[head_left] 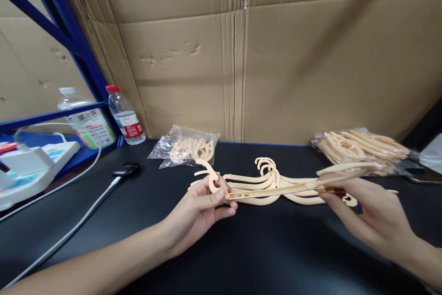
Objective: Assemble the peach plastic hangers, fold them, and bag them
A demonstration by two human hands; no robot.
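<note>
My left hand (pixel 202 210) pinches the hook end of a cream plastic hanger (pixel 276 190) between thumb and fingers. My right hand (pixel 366 210) grips the same hanger's other end, holding it just above the black table (pixel 241 258). Under it lies a small pile of the same cream hangers (pixel 265 177) with their hooks pointing up.
A clear bag of hooks (pixel 184 150) lies behind my left hand. A bagged stack of hangers (pixel 362 147) sits at the right. Two water bottles (pixel 124 115) stand at the left by a blue rack (pixel 69 32), with a white cable (pixel 79 221). Cardboard (pixel 276 65) walls the back.
</note>
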